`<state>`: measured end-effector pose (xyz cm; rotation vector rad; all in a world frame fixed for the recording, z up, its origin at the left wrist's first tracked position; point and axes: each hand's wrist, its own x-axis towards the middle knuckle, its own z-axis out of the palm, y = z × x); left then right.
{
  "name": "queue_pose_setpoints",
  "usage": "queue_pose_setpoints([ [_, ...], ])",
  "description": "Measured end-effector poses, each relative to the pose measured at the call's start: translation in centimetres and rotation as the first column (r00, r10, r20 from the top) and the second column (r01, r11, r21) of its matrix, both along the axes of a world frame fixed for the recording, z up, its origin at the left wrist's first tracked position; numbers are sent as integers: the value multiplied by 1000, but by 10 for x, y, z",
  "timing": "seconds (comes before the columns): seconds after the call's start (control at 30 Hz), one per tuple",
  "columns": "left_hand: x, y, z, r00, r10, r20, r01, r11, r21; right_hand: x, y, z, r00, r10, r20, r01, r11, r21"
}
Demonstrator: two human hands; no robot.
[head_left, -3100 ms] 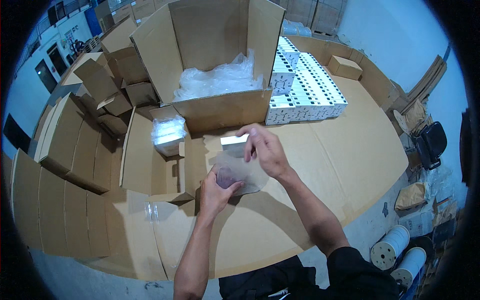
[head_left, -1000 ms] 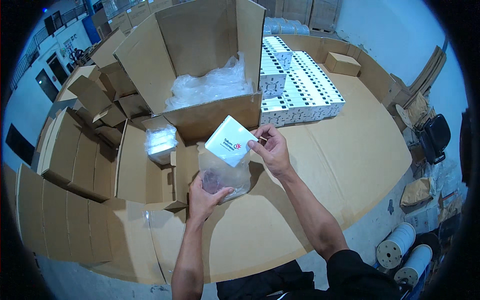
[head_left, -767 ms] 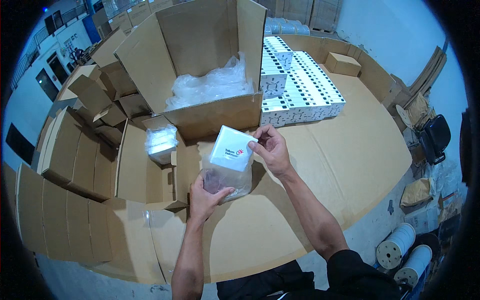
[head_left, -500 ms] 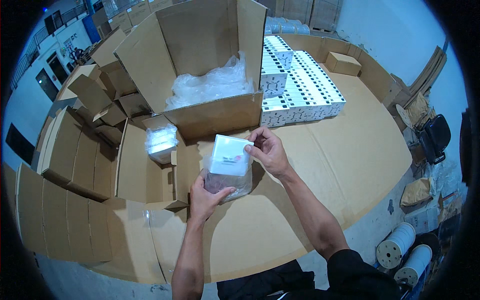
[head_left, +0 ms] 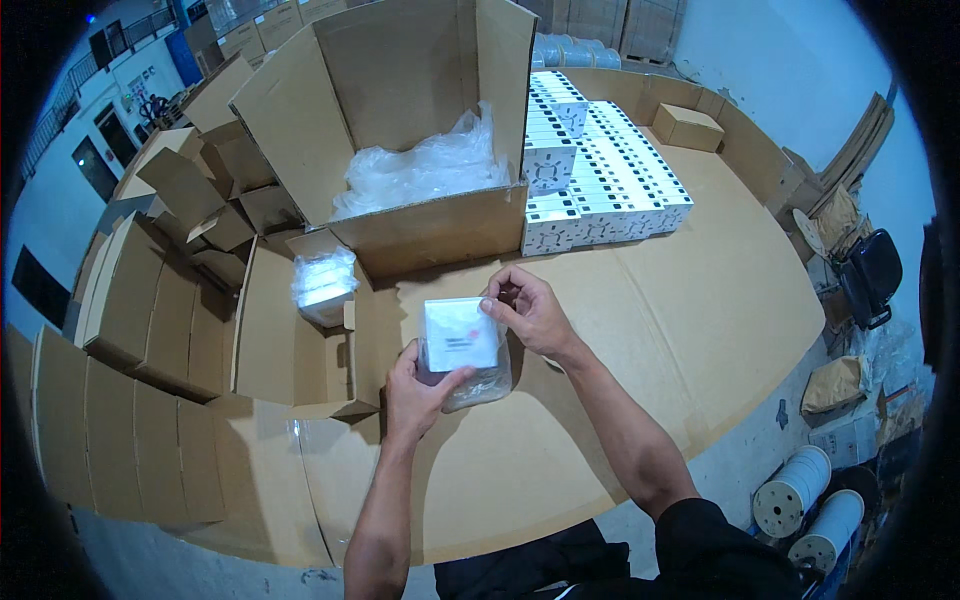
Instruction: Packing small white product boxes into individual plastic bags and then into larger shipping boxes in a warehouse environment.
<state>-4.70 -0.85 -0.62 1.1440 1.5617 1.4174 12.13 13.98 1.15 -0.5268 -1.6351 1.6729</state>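
Observation:
A white square box (head_left: 462,328) with small print and a reddish mark on its face lies mostly inside a clear plastic bag (head_left: 482,391), above the cardboard-covered table. My left hand (head_left: 417,398) grips bag and box from the lower left, thumb across the front. At the upper right corner my right hand (head_left: 533,314) pinches with thumb and forefinger; whether it has the box's corner or the bag's lip is hard to make out. Just left stands an open small carton (head_left: 268,345) with several white pieces in clear wrap (head_left: 326,287) inside.
A large open carton (head_left: 430,240) holding crumpled clear bags (head_left: 425,170) stands ahead. Right of it are stacked white patterned boxes (head_left: 610,190). A small brown box (head_left: 687,128) sits at the far right. Empty brown cartons (head_left: 130,430) line the left side.
The white box has slid down toward me, deeper into the clear bag. My right hand has come slightly nearer and left with it; my left hand keeps its grip.

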Motion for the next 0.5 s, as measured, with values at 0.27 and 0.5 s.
queue_pose_setpoints([
  [0.27, 1, 13, 2, 955, 227, 191, -227, 974, -20, -13, -7, -6, 991, -131, -2, 131, 990, -48],
  [0.5, -10, 36, -7, 965, 174, 196, -183, 983, 26, -18, -14, -17, 988, -103, 116, 127, 966, -227],
])
